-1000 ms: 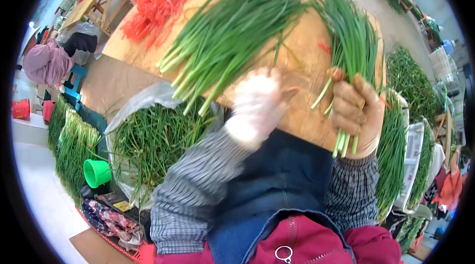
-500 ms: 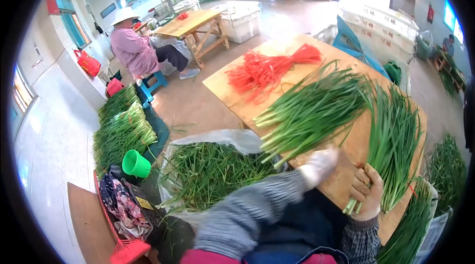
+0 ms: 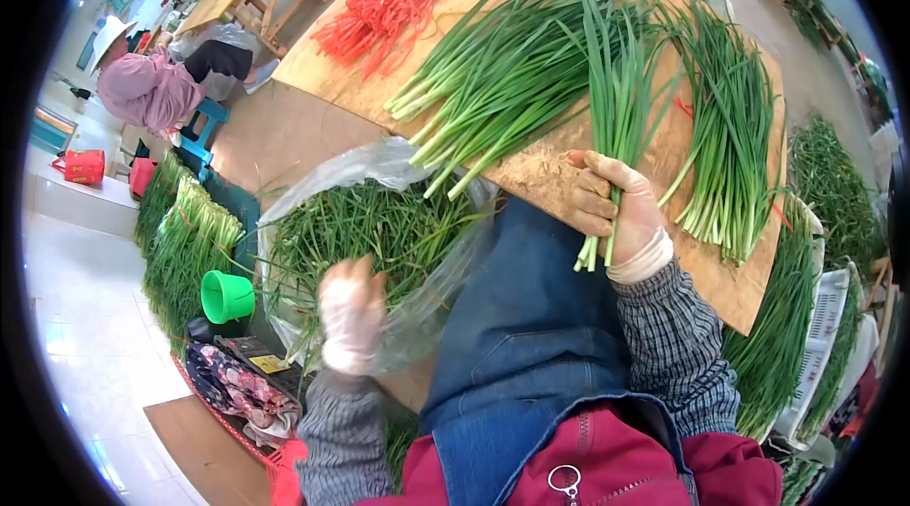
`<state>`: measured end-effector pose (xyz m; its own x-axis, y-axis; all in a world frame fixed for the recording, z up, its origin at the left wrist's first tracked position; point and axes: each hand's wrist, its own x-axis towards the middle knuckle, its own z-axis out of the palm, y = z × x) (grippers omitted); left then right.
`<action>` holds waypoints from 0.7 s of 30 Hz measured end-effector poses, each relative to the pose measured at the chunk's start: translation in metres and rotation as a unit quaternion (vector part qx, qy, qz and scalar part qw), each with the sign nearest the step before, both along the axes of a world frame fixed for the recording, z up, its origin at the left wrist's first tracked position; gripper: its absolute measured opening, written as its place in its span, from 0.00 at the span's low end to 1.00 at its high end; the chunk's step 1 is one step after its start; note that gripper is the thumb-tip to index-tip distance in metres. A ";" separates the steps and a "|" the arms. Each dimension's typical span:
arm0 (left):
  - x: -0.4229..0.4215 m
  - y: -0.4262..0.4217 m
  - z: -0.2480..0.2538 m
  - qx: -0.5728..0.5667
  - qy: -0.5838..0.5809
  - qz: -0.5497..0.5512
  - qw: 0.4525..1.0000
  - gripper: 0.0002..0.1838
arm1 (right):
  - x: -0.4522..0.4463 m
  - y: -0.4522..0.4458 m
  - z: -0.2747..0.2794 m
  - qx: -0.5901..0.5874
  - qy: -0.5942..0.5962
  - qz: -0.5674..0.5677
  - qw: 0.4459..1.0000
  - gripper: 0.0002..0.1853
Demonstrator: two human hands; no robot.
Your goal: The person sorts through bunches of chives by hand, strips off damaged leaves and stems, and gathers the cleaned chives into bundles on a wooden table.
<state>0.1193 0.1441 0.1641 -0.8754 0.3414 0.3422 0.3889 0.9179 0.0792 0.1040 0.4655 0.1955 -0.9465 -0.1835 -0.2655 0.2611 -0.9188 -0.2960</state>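
My right hand (image 3: 621, 212), in a thin glove, is closed round the pale lower stalks of a small green bunch (image 3: 616, 94), which stands up from the fist above the wooden table (image 3: 545, 170). My left hand (image 3: 353, 312), gloved and slightly blurred, is over the near side of a clear plastic bag (image 3: 327, 165) full of loose green leaves (image 3: 379, 222). Its fingers look apart, with nothing visible in them. A large pile of green stalks (image 3: 512, 70) lies across the table, and another bunch (image 3: 730, 136) lies to its right.
Red ties (image 3: 403, 9) lie at the table's far left. A green bucket (image 3: 227, 297) stands left of the bag, near stacked bundles (image 3: 194, 241). A seated person (image 3: 142, 89) in a white hat is at the upper left. White crates (image 3: 820, 345) stand at the right.
My left hand has moved from the table edge out over the bag. My right hand still grips stalks, now fewer and apart from the bunch on the right. The camera view has shifted.
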 end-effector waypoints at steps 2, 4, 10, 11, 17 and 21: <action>-0.019 0.057 0.007 0.105 0.020 -0.034 0.994 0.12 | -0.001 -0.008 0.001 0.021 -0.042 -0.010 0.999 0.11; -0.036 0.098 0.014 0.125 -0.028 -0.007 0.992 0.12 | 0.000 -0.014 -0.001 0.046 -0.054 -0.015 0.997 0.10; -0.027 0.129 0.015 0.303 0.038 -0.092 0.948 0.08 | 0.001 -0.034 0.004 0.195 -0.132 -0.063 0.970 0.04; -0.017 0.130 0.016 0.316 0.051 -0.126 0.939 0.11 | 0.001 -0.037 0.007 0.215 -0.141 -0.067 0.964 0.04; 0.008 0.135 0.029 0.244 0.029 -0.281 0.928 0.20 | 0.005 -0.028 -0.007 0.185 -0.107 -0.038 0.976 0.03; 0.022 0.128 0.018 0.581 -0.288 -0.201 0.734 0.15 | 0.010 -0.022 -0.010 0.124 -0.101 -0.024 0.987 0.04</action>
<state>0.1417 0.2726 0.1826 -0.8977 0.3818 0.2201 0.2054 -0.0793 0.9755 0.1139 0.4440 0.1853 -0.8754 -0.0454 -0.4813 0.2961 -0.8373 -0.4596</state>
